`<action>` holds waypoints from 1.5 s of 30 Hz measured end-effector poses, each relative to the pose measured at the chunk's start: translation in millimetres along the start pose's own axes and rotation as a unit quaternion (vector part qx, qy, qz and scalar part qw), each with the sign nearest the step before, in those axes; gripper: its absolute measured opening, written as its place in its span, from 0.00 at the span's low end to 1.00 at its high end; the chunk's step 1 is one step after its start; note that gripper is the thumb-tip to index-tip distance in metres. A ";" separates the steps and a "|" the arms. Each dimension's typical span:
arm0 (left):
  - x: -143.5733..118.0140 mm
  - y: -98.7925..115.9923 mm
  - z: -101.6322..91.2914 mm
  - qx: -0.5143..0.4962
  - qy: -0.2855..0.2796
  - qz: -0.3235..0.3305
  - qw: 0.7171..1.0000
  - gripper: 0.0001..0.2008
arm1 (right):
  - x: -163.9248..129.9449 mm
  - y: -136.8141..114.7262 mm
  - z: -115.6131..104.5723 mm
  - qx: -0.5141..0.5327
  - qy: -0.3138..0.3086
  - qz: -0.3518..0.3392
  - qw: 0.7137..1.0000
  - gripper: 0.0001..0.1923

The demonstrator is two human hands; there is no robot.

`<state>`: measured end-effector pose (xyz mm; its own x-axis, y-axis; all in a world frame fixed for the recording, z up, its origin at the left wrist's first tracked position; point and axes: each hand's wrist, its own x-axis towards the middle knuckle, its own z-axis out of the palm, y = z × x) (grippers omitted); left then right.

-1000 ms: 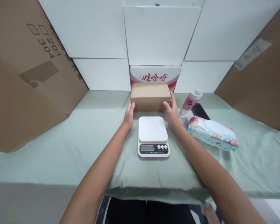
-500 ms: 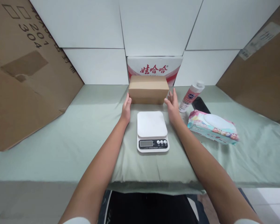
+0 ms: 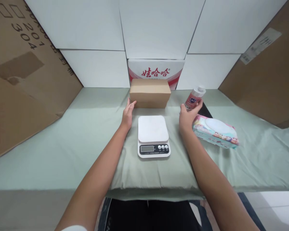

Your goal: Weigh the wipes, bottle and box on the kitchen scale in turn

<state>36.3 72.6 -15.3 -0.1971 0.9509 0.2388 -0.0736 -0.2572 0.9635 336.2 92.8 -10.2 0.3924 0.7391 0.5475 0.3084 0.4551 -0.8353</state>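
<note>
My left hand (image 3: 128, 115) is at the lower left corner of a plain brown cardboard box (image 3: 149, 100), its fingers stretched out and apart. Whether its fingertips press on the box is hard to tell. Around the lower part of a pink-labelled bottle with a white cap (image 3: 194, 96) curls my right hand (image 3: 189, 117), thumb on the left and fingers on the right. The bottle leans to the right. Between my forearms lies a white digital kitchen scale (image 3: 153, 130) with a bare top and a blank display.
Right of my right hand lies a soft pack of wipes (image 3: 215, 131), with a black phone-like object (image 3: 205, 110) partly hidden behind it. A white and red carton (image 3: 156, 68) stands behind the brown box. Large cardboard sheets (image 3: 26, 86) flank the green cloth-covered table (image 3: 93, 138).
My right hand has left the brown box's right side and moved right onto the bottle. My left hand stays by the box. The view has shifted slightly.
</note>
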 end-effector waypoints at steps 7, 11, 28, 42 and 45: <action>-4.3 6.8 0.9 0.008 0.004 -0.004 1.000 0.27 | -1.9 13.1 8.4 -0.025 0.112 0.039 0.993 0.37; -2.5 5.3 0.2 -0.001 0.015 -0.009 1.000 0.26 | -14.9 -23.7 9.5 0.045 -0.011 0.001 0.999 0.30; 2.5 0.9 -2.7 -0.015 0.027 -0.009 0.999 0.27 | -69.0 -89.1 18.1 0.152 -0.385 0.008 0.910 0.31; 1.1 6.0 -6.2 -0.027 0.063 -0.003 0.998 0.26 | -39.0 -32.5 13.5 0.103 -0.038 0.157 0.981 0.04; 0.3 8.3 -7.9 -0.028 0.083 0.011 0.996 0.25 | -41.5 -26.9 15.6 0.114 -0.049 0.192 0.974 0.03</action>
<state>27.9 69.3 -8.2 -0.3569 0.9050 0.2314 -0.1205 -0.2902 0.9493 298.1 57.6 -11.3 0.3522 0.9153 0.1953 -0.0487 0.2264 -0.9728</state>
